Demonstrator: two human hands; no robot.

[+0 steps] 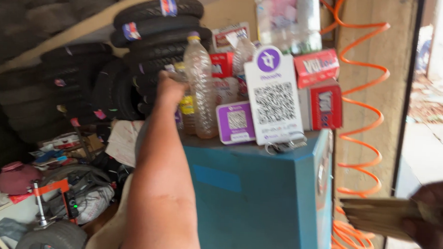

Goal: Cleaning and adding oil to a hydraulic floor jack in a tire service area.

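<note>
- Several black tyres (156, 25) are stacked far left, behind the blue cabinet (258, 197).
- An orange coiled hose (363, 122) hangs at the cabinet's right.
- The left hand (170, 86) reaches far onto the cabinet top among the plastic bottles (200, 88); its fingers are hidden, so I cannot tell their state or whether a bottle is lifted.
- The right hand (436, 216), near right, has fingers closed on a flat wooden piece (378, 216), held off the cabinet.
</note>
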